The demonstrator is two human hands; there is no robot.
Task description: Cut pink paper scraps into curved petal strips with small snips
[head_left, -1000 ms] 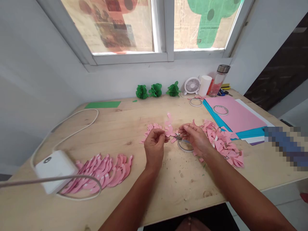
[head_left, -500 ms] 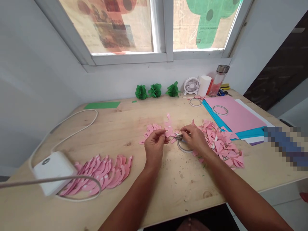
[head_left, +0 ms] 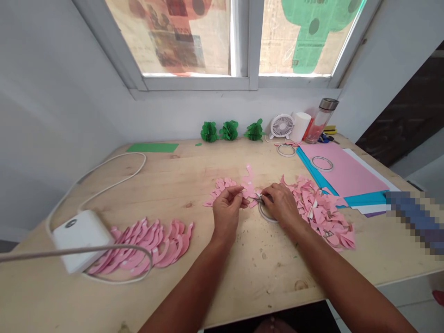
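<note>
My left hand is closed in a pinch at a small pink paper piece, mostly covered by the fingertips. Just beyond it lies a curved pink paper cutout with white tape patches. In my right hand is a pair of small scissors, its dark metal blades pointing left toward the left fingertips. A roll of double-sided tape lies on the table, partly under the right hand. Small pink cut pieces sit behind the left hand, and a heap of pink scraps is right of the right hand.
Curved pink strips lie at left beside a white box with a looping cable. Green paper balls, a small fan and a glass bottle line the wall. Coloured sheets carry another tape roll.
The view has shifted slightly, so the table's things appear a little further right. My right hand has lowered a little over the tape roll; the left stays in its pinch.
</note>
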